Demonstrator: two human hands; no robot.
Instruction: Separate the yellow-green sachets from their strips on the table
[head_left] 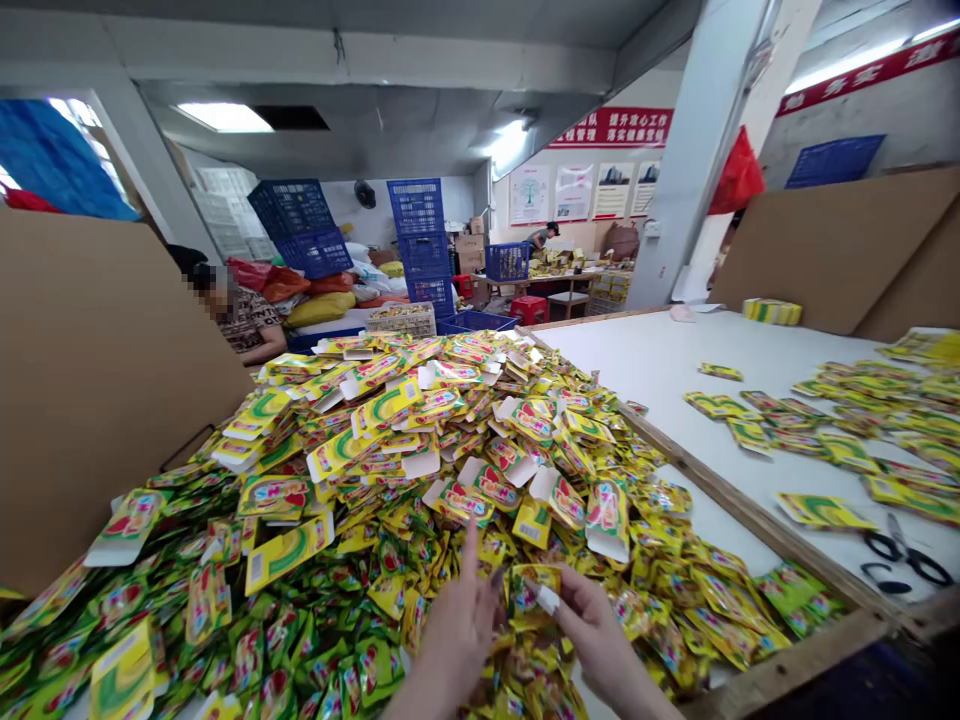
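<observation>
Folding a yellow-green carton packet (534, 590) low in the frame above heaped packets (375, 450), right hand's fingers (574, 590) pinched on it, left hand's fingers (469, 575) spread open beside it; its edge looks to need creasing.

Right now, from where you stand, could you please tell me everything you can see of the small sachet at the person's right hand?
The small sachet is a flat, glossy, foil-like packet, yellow and green with red printing too small to read. It sits tilted at the fingers of the right hand, beside a white strip whose nature is unclear. The left hand is close by, though contact cannot be told. Below lies a heap of similar sachets.
</observation>
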